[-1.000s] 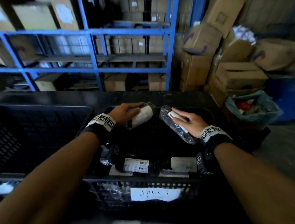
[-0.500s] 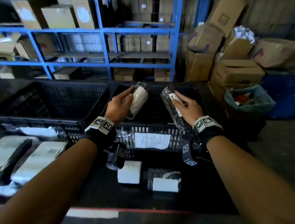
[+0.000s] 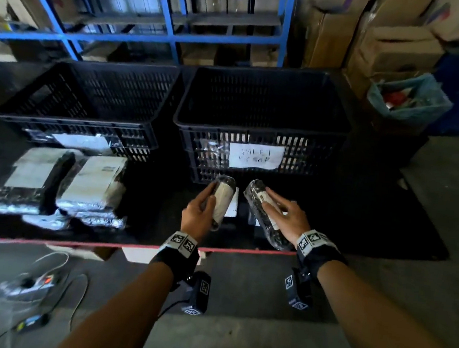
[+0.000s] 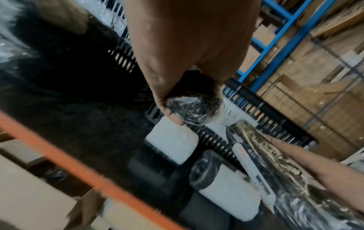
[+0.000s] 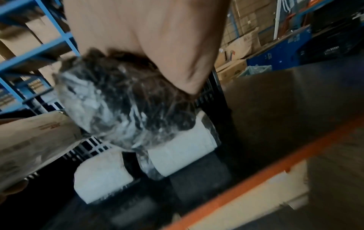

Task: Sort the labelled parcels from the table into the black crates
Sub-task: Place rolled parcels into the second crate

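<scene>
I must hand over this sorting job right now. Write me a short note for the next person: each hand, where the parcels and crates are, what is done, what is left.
Left hand: grips a short wrapped roll parcel, held above the table.
Right hand: holds a longer wrapped roll parcel, fingers over its label.
Crates: left crate and right crate stand side by side at the back of the table; the right one carries a handwritten sign.
Done: crate contents cannot be seen from here.
Left: both held rolls, two small parcels under the hands, and the flat parcels before the left crate.
</scene>
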